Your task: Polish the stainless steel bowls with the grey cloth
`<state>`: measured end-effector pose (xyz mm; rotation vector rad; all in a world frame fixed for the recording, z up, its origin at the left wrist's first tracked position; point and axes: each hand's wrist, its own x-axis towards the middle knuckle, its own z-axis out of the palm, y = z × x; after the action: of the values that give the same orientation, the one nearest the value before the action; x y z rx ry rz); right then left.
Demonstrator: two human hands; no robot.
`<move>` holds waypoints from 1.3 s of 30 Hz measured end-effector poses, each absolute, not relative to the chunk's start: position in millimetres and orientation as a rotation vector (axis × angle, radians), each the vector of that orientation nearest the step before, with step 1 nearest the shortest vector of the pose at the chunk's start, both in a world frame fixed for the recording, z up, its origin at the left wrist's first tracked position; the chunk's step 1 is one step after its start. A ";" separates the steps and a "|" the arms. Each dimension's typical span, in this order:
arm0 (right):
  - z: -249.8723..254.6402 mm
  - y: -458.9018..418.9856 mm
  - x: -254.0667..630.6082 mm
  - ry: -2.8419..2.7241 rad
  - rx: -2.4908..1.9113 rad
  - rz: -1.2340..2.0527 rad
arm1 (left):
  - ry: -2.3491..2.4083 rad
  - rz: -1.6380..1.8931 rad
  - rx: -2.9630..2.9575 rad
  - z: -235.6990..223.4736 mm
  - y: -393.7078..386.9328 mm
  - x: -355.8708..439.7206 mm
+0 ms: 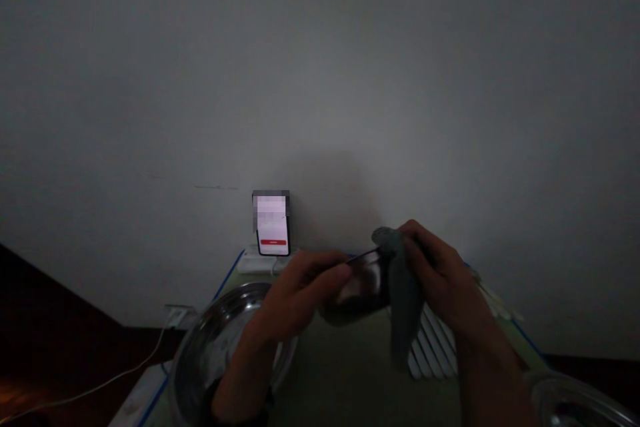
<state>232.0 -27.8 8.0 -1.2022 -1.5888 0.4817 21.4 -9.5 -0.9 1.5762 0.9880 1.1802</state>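
A shiny metal bowl (361, 290) is held tilted in the air above the table, its outside towards me. My left hand (313, 283) grips its left rim, thumb on the near side and fingers behind. On the right side, my right hand (440, 267) is closed around a grey-green cloth (406, 307), pressing it over the bowl's rim. The cloth's lower end hangs down loosely. The inside of the bowl is turned away and hidden.
A large metal basin (187, 353) stands at the left, partly behind my left forearm. A lit phone (273, 227) leans against the wall (320, 80). A white slatted rack (433, 347) lies right of centre, and another metal vessel (575, 400) is at lower right.
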 end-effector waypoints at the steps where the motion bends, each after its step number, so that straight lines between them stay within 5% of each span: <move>1: 7.0 -27.1 234.4 -1.466 -1.199 0.525 | 0.902 1.141 1.599 -0.7 -6.8 17.5; 8: -0.6 -13.6 225.3 -0.965 -1.199 0.582 | 0.789 1.200 1.625 -4.0 2.0 14.7; 12: -6.9 -5.8 217.4 -0.840 -1.237 0.245 | 0.865 1.241 1.679 -1.8 -3.9 22.1; 28: -7.5 -35.4 153.1 -1.639 -0.980 -0.333 | 1.229 1.296 1.372 14.5 -12.8 35.5; 39: -21.9 -5.8 180.1 -1.141 -1.109 0.018 | 1.157 1.352 1.482 13.8 -15.8 38.2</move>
<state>180.1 -5.8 -21.9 -1.1086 -1.1413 0.0180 38.2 -15.8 13.8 1.4823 1.1566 1.3519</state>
